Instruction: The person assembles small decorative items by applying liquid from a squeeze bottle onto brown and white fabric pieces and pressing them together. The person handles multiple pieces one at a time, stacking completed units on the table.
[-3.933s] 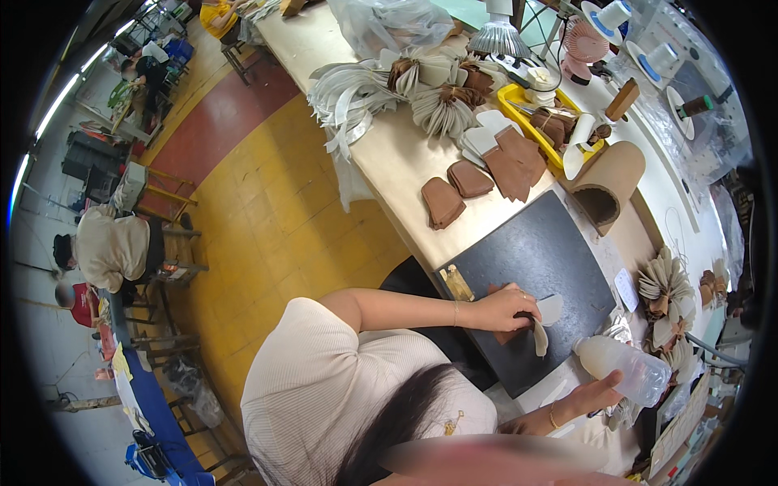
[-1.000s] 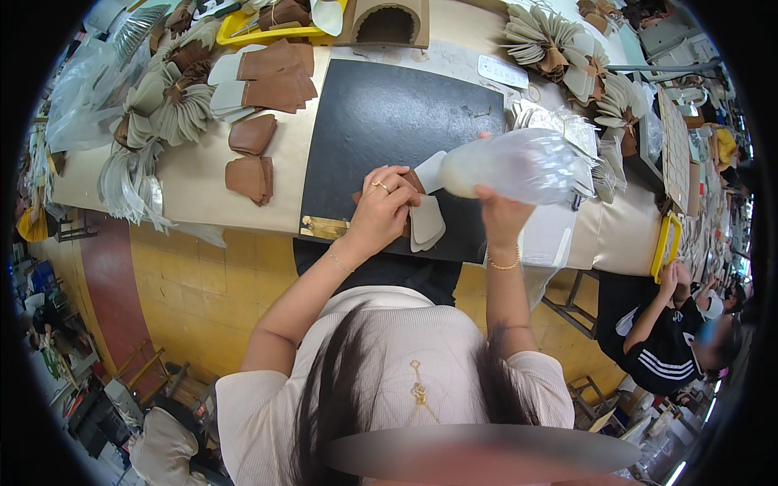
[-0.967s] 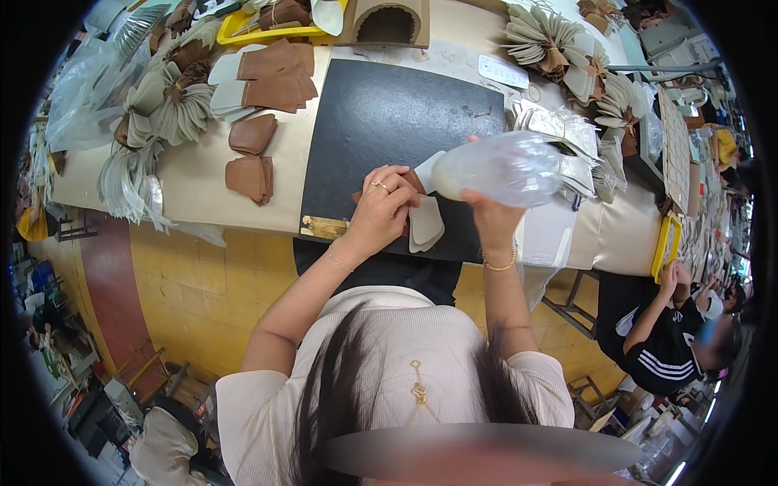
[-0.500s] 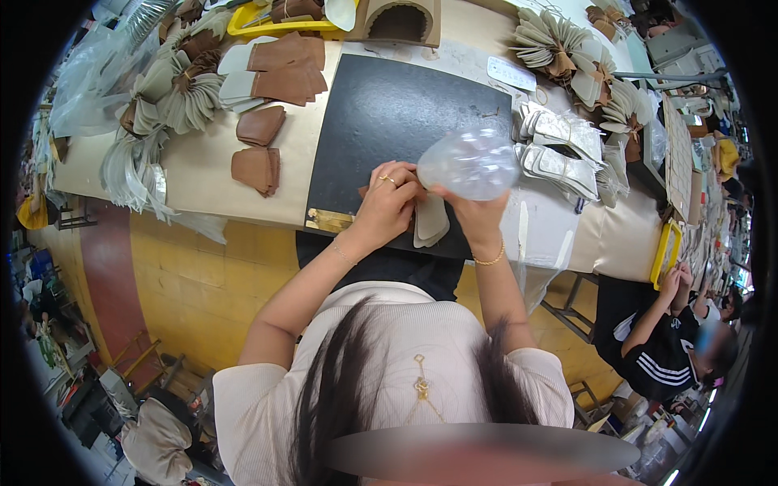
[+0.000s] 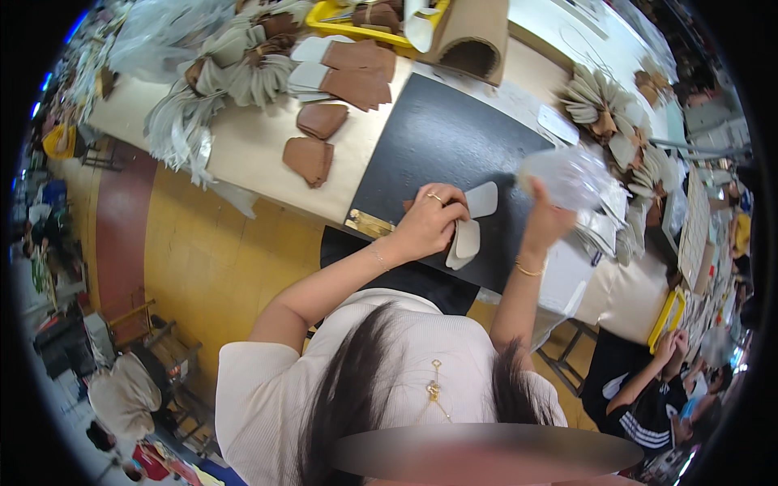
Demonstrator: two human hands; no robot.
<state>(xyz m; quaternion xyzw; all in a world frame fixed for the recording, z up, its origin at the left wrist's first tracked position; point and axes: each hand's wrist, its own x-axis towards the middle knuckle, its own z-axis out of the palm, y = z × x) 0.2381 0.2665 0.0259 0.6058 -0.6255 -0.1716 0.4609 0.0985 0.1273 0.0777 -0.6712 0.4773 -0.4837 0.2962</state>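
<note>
On the black work mat (image 5: 438,121), my left hand (image 5: 435,220) is closed, its fingers pressed onto a small stack of pale rounded leather pieces (image 5: 464,245). A bit of brown shows beside its fingers. Just beyond the fingertips a single pale piece (image 5: 483,199) lies flat on the mat. Raised over the mat's right side, my right hand (image 5: 548,217) grips a clear, rounded plastic bottle (image 5: 571,176). Motion blurs the bottle, and its mouth cannot be made out.
Brown leather stacks (image 5: 309,160) and brown-and-pale pieces (image 5: 356,73) lie left of the mat. Fanned bundles (image 5: 243,73) are farther left. A yellow tray (image 5: 365,31) and a cardboard arch (image 5: 470,49) stand behind. White bundles (image 5: 601,231) sit right. A co-worker (image 5: 648,405) is at the lower right.
My right hand has moved right, away from my left hand, with the bottle. The single pale piece now shows beyond my left fingers. The whole view has turned and shifted.
</note>
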